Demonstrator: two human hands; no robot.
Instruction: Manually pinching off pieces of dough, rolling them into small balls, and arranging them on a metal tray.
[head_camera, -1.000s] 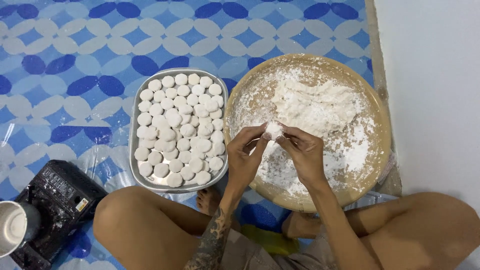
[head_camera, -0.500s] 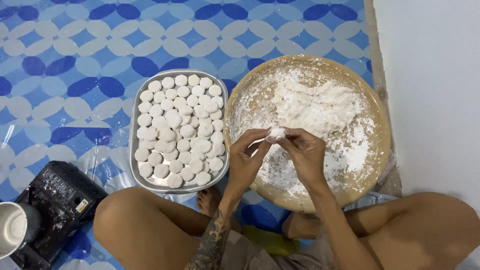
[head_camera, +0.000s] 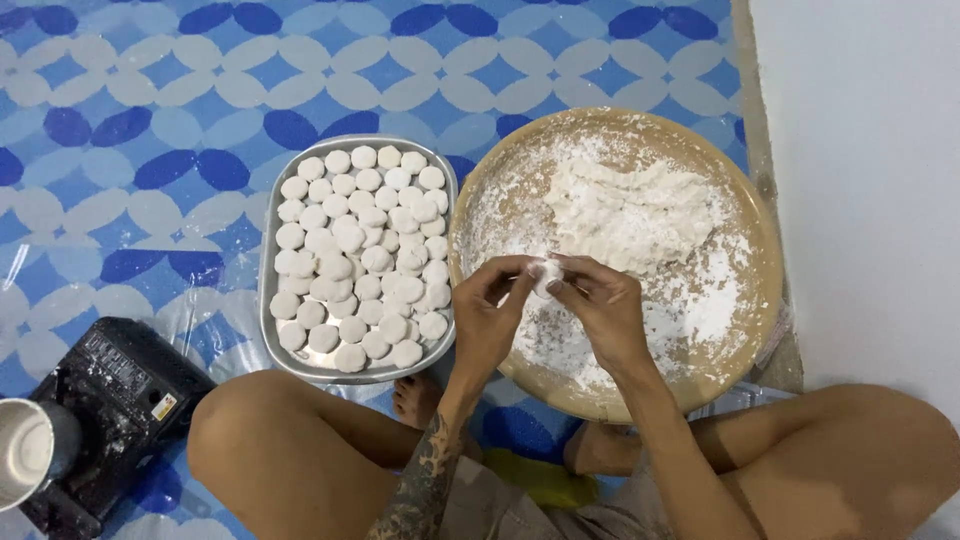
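Dough piece (head_camera: 547, 272) sits pinched between left hand (head_camera: 492, 315) and right hand (head_camera: 603, 308) fingertips over the floured wooden tray (head_camera: 760, 250), right of the metal tray (head_camera: 268, 290).

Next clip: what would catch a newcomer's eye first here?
The metal tray at centre left, packed with rows of small round white dough pieces, stands out most. To its right sits a big round wooden tray dusted with flour, with a mound of dough on it. Over its near edge the left hand and right hand pinch one small dough ball between their fingertips.
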